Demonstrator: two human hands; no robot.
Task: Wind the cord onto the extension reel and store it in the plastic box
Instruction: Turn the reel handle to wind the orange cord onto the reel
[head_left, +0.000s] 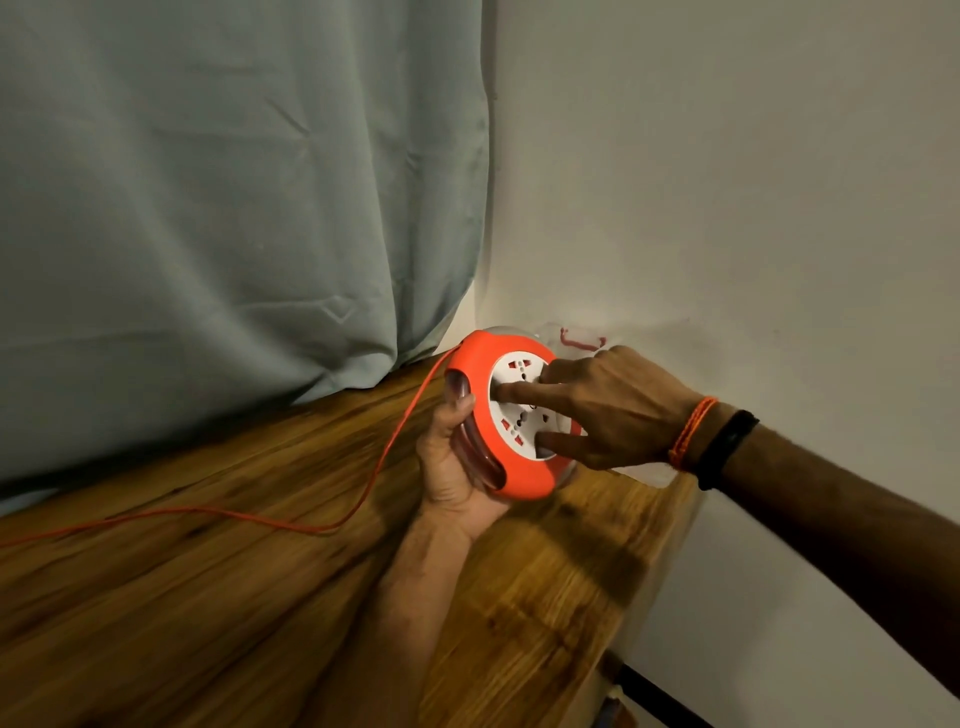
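An orange extension reel (480, 364) with a white socket face is held tilted above the wooden table (208, 597). My left hand (449, 462) grips its handle side from below. My right hand (608, 405) lies across the white face, with its index finger and thumb pressed onto it. A thin orange cord (363, 499) leaves the reel's top left, drops to the table and trails off past the left edge. Behind the reel, a clear plastic box (584, 343) with a red handle stands against the wall, mostly hidden.
A grey-green curtain (234, 208) hangs over the table's far left edge. A white wall (727, 182) closes the right side. The table's right edge drops off near a dark bar (654, 691) low on the wall.
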